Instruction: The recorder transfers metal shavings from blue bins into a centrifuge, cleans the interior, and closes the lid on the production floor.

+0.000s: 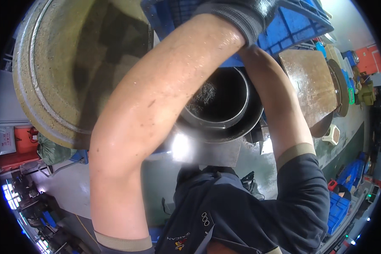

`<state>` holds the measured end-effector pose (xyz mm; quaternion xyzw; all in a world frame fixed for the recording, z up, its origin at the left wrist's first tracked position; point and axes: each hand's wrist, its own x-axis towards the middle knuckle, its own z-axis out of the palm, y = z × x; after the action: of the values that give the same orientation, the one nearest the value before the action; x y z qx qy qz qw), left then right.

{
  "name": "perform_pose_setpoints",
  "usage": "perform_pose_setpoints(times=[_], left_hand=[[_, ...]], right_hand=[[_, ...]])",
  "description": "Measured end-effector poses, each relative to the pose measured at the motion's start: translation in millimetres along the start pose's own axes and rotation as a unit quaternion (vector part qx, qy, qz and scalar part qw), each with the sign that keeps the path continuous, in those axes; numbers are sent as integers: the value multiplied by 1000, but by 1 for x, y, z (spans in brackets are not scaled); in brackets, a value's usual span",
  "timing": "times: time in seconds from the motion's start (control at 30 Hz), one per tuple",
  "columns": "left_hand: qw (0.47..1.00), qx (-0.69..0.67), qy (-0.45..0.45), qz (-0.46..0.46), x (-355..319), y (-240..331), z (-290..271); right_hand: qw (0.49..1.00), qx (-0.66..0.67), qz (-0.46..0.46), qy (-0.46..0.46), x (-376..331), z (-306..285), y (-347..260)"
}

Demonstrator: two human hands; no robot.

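Note:
My left hand (241,15) wears a grey knit glove and is raised to the top of the view, closed on the edge of a blue plastic crate (292,29). Its bare, wet forearm crosses the middle of the picture. My right arm reaches up beside it, and its hand is hidden behind the glove and the crate. Below the crate stands a dark round metal bucket (224,110). A clump of shiny metal shavings (204,95) lies inside it.
A large, grimy round metal pan (67,63) fills the upper left. A rusty brown plate (311,84) and a white stool (332,134) are to the right. More blue crates (340,203) are stacked at lower right; a red box (21,139) and a green sack (51,150) lie left. The green floor (262,169) is wet.

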<state>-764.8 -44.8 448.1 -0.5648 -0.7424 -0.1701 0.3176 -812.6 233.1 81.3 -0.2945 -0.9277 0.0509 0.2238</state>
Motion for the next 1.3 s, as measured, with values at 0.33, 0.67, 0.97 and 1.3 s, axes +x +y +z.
perform_pose_setpoints(times=[0.33,0.67,0.97,1.3], left_hand=[[995,-67,57,55,29,55,-16],[1000,-16,17,20,2,32,-9],[999,-5,35,9,6,36,-17],[998,-26,45,33,8,51,-12]], right_hand=[[949,-54,-275,-144,33,-13,85],[943,-52,-277,-176,-64,-222,-83],[918,172,-265,-240,-105,-232,-87],[892,135,-346,-256,-152,-218,-104]])
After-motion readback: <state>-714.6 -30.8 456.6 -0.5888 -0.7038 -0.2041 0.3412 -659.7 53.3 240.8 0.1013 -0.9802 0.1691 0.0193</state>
